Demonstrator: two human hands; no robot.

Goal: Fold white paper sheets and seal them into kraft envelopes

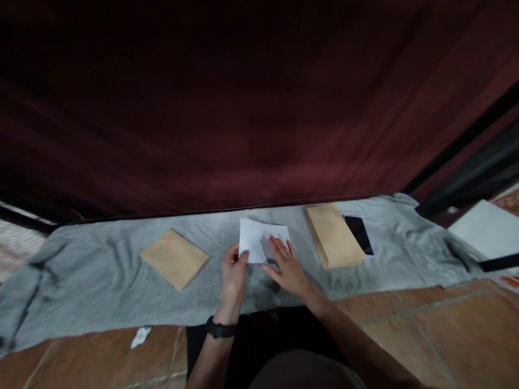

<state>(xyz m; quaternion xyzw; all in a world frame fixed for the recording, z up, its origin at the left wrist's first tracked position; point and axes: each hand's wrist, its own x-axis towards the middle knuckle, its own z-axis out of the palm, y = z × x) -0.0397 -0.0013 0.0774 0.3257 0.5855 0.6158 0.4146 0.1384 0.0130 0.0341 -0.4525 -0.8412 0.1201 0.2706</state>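
Note:
A white sheet of paper point(254, 237), apparently folded, lies in front of me on a grey cloth. My left hand point(234, 270) pinches its lower left corner between thumb and fingers. Over the right part of the paper, my right hand point(288, 269) is spread with its fingers stretched out, the fingertips at the sheet. Whether they press on it I cannot tell. To the left is a brown envelope point(174, 258), turned at an angle. A stack of brown envelopes point(335, 235) lies to the right of my right hand.
A dark-screened phone point(359, 235) sits beside the stack, partly tucked under it. The grey cloth point(109, 270) covers a long narrow surface before a dark red curtain point(251, 119). A white scrap point(141, 336) lies on the tiled floor point(409, 329). A white panel point(488, 229) stands at far right.

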